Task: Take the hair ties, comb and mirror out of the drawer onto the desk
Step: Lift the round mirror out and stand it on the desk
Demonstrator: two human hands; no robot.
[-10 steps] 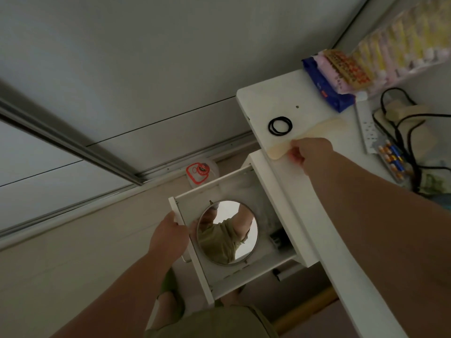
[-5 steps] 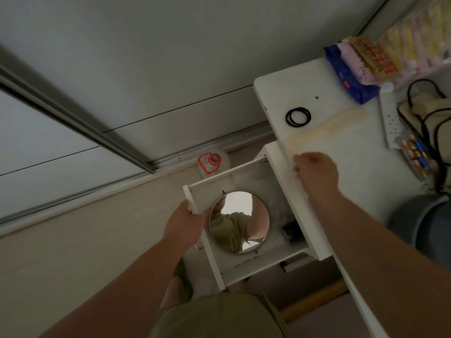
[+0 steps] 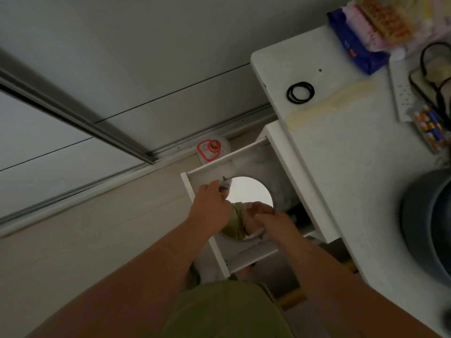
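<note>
A round mirror (image 3: 251,191) lies flat in the open white drawer (image 3: 219,164) below the desk's left edge. My left hand (image 3: 210,211) curls over the mirror's left rim, by its metal hinge. My right hand (image 3: 274,224) rests on the lower right rim, its fingertips meeting their own reflection. Both hands cover the lower part of the glass. On the white desk (image 3: 341,167), the black hair ties (image 3: 300,92) sit near the far left corner. The cream comb (image 3: 329,106) lies just beside them, nearer to me.
At the desk's far right are a blue packet (image 3: 353,50), a white power strip (image 3: 402,93), a pack of batteries (image 3: 429,125) and black cables. A grey round container (image 3: 427,223) stands at the right. A white jar with a red-marked lid (image 3: 212,148) is on the floor behind the drawer.
My right hand let go of the comb on the desk and came down into the drawer. My left hand moved from the drawer front onto the mirror's rim.
</note>
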